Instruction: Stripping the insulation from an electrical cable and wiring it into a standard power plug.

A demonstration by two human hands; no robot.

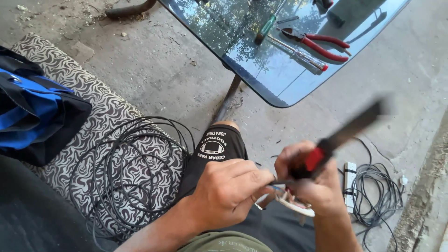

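Both forearms reach forward, left hand [228, 189] and right hand [305, 179] clenched close together.

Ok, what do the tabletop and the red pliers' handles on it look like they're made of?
Tabletop: apparently tinted glass, glossy; it mirrors trees and sky, with a smooth rounded edge. Red pliers: dark metal jaws, handles seemingly coated in red plastic or rubber, with a slight sheen.

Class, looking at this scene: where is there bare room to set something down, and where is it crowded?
Free: bare concrete between patterned cushion and glass table; the table's near corner below the pliers. Crowded: cushion under cable coil and blue bag.
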